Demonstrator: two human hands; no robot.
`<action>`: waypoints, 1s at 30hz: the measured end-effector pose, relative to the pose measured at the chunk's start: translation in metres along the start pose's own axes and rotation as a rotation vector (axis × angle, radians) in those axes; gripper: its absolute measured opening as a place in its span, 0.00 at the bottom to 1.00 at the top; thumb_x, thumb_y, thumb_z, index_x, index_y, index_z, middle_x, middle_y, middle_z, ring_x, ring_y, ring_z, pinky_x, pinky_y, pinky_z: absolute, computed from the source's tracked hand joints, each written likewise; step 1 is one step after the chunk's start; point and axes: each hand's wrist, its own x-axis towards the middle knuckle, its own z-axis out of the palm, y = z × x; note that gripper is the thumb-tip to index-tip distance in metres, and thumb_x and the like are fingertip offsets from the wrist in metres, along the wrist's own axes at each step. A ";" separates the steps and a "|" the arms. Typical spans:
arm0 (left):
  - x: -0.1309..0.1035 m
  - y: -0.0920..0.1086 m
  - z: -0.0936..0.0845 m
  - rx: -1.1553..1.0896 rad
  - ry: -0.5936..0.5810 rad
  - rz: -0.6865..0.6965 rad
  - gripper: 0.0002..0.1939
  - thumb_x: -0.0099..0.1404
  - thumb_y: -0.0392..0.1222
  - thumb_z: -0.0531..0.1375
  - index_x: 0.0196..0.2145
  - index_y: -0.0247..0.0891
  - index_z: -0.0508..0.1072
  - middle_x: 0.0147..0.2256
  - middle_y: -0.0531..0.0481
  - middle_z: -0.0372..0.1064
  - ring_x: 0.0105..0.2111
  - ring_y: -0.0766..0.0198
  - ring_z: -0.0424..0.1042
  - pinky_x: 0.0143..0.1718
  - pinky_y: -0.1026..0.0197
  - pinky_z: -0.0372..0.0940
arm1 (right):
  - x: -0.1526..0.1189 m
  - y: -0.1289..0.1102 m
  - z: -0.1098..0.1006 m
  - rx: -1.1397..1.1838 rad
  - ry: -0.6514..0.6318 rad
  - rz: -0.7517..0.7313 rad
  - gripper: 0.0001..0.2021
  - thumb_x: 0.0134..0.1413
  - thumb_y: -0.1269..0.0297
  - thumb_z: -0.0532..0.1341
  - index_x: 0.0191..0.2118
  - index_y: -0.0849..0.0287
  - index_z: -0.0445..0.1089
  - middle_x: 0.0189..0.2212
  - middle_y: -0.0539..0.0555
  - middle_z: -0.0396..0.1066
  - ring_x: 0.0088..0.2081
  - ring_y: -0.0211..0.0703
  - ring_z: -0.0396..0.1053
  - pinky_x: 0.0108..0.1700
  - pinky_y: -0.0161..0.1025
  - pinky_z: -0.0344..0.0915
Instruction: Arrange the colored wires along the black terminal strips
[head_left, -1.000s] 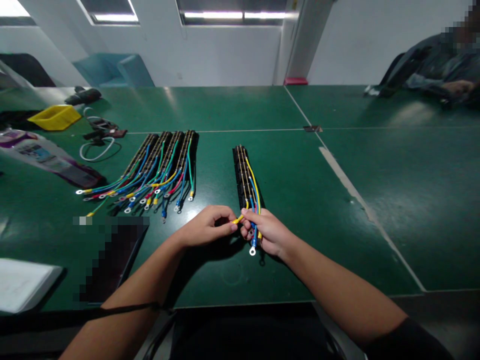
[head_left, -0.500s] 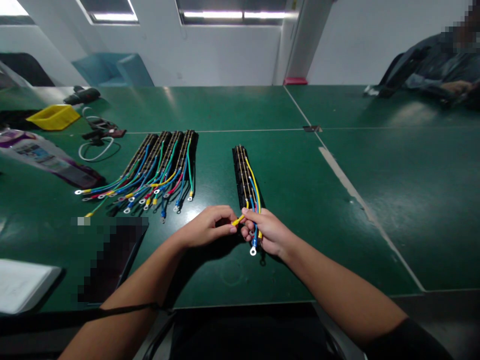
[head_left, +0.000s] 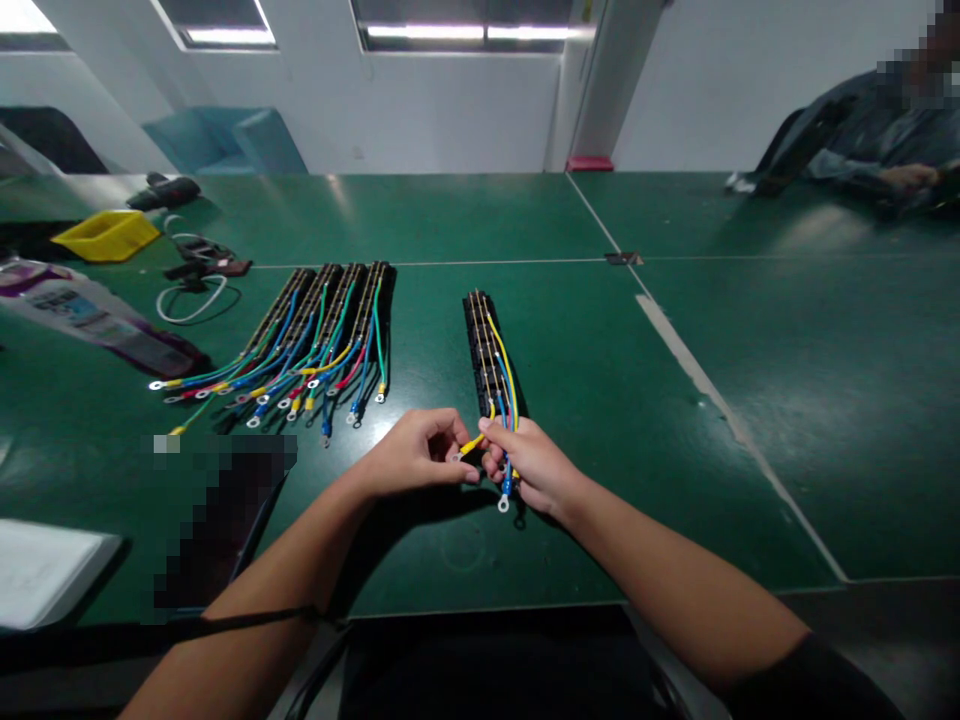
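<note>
A black terminal strip (head_left: 480, 345) with brass-coloured rails lies in front of me, with yellow, blue and red wires running from it toward me. My right hand (head_left: 529, 460) pinches a short yellow wire (head_left: 474, 444) between thumb and fingers near the strip's near end. A blue wire with a ring lug (head_left: 504, 503) hangs out below that hand. My left hand (head_left: 427, 452) is beside the yellow wire's lug end, thumb and index finger apart around it. Further left, several similar strips (head_left: 337, 300) lie side by side, their lugged wires spread toward me.
On the left are a yellow tray (head_left: 109, 235), a plastic packet (head_left: 97, 315), a cable (head_left: 196, 300), a dark pixelated flat object (head_left: 225, 520) and a white object (head_left: 52, 570). A person (head_left: 862, 140) sits at the far right.
My left thumb and index finger have parted from the yellow wire's end, and its ring lug now shows between them. The strip and my right hand have shifted slightly left.
</note>
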 end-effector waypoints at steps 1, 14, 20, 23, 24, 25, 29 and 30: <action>0.000 0.000 0.000 0.051 0.017 0.016 0.17 0.54 0.48 0.66 0.31 0.33 0.66 0.23 0.56 0.63 0.23 0.72 0.61 0.24 0.69 0.56 | 0.000 0.000 0.000 -0.011 0.005 -0.005 0.14 0.53 0.59 0.61 0.23 0.61 0.62 0.10 0.45 0.60 0.12 0.31 0.57 0.16 0.29 0.55; -0.001 -0.008 0.000 0.563 0.155 0.322 0.11 0.66 0.45 0.55 0.32 0.36 0.71 0.25 0.51 0.70 0.24 0.69 0.66 0.26 0.67 0.56 | 0.001 0.000 0.002 0.035 0.039 0.010 0.12 0.50 0.60 0.63 0.25 0.62 0.63 0.11 0.44 0.59 0.13 0.30 0.57 0.15 0.29 0.54; 0.000 -0.005 0.000 0.588 0.154 0.254 0.13 0.67 0.45 0.53 0.31 0.35 0.71 0.23 0.52 0.67 0.23 0.69 0.63 0.25 0.66 0.52 | 0.002 0.000 0.002 0.046 0.029 0.012 0.12 0.50 0.60 0.63 0.26 0.62 0.63 0.12 0.44 0.60 0.14 0.31 0.58 0.16 0.29 0.54; 0.001 -0.002 -0.002 0.532 0.123 0.243 0.12 0.67 0.45 0.54 0.32 0.35 0.72 0.27 0.51 0.70 0.26 0.68 0.66 0.28 0.66 0.56 | 0.002 0.001 0.001 0.057 0.029 0.018 0.11 0.50 0.61 0.63 0.26 0.62 0.64 0.12 0.44 0.59 0.14 0.30 0.58 0.16 0.28 0.54; 0.001 -0.002 -0.002 0.523 0.115 0.245 0.12 0.66 0.45 0.54 0.32 0.35 0.72 0.28 0.50 0.70 0.27 0.68 0.67 0.30 0.66 0.56 | 0.002 0.001 0.001 0.064 0.029 0.022 0.11 0.50 0.61 0.64 0.26 0.62 0.64 0.12 0.44 0.59 0.14 0.30 0.58 0.16 0.28 0.54; 0.001 -0.001 -0.003 0.522 0.110 0.249 0.12 0.66 0.45 0.55 0.32 0.35 0.72 0.28 0.50 0.71 0.28 0.67 0.67 0.30 0.65 0.57 | 0.002 0.001 0.001 0.073 0.028 0.025 0.12 0.49 0.61 0.64 0.26 0.62 0.64 0.12 0.44 0.59 0.14 0.30 0.58 0.16 0.28 0.54; 0.002 0.001 -0.004 0.520 0.120 0.238 0.13 0.66 0.47 0.55 0.31 0.35 0.73 0.28 0.49 0.70 0.29 0.66 0.66 0.31 0.65 0.57 | 0.002 0.000 0.001 0.085 0.026 0.029 0.11 0.49 0.61 0.64 0.26 0.62 0.64 0.12 0.45 0.60 0.14 0.30 0.57 0.16 0.28 0.55; 0.001 0.001 -0.004 0.510 0.123 0.228 0.13 0.66 0.47 0.55 0.31 0.35 0.72 0.28 0.49 0.70 0.28 0.66 0.66 0.31 0.65 0.57 | 0.002 0.000 0.001 0.082 0.025 0.029 0.11 0.50 0.62 0.64 0.25 0.62 0.64 0.12 0.45 0.60 0.14 0.30 0.57 0.16 0.28 0.54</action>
